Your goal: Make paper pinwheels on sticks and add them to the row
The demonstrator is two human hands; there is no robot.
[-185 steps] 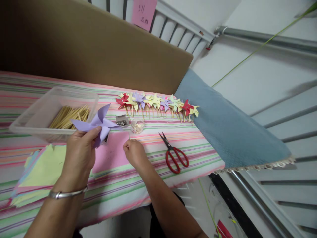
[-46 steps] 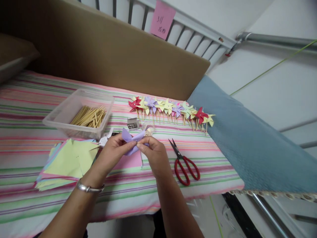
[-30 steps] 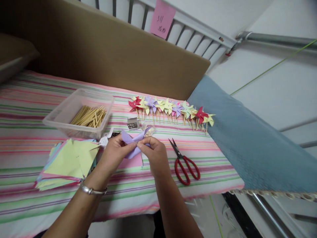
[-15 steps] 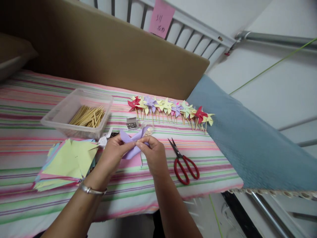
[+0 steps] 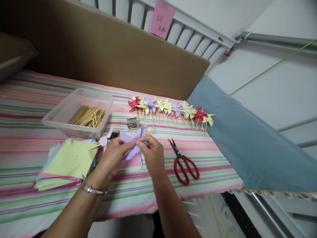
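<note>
A purple paper pinwheel (image 5: 133, 152), its corners folded toward the middle, is pinched between my two hands above the striped cloth. My left hand (image 5: 117, 150) grips its left side, thumb pressed at the centre. From the right, my right hand (image 5: 152, 152) pinches the same folded centre, thumb and fingers together. Whether a pin sits under the fingertips is hidden. Just beyond the paper are a small box of metal pins (image 5: 132, 123) and a small clear container of pale bits (image 5: 149, 131). A pink paper sheet (image 5: 133, 161) lies underneath.
Left stands a clear plastic tub (image 5: 59, 125) of wooden sticks (image 5: 89, 116), with a stack of coloured paper squares (image 5: 70, 158) in front. Red-handled scissors (image 5: 183, 162) lie right of my hands. Finished pinwheels (image 5: 167, 106) line the back, before a cardboard panel (image 5: 111, 53).
Hardly anything differs. My right hand has shifted very slightly to the left, and both hands keep hold of the purple paper pinwheel.
</note>
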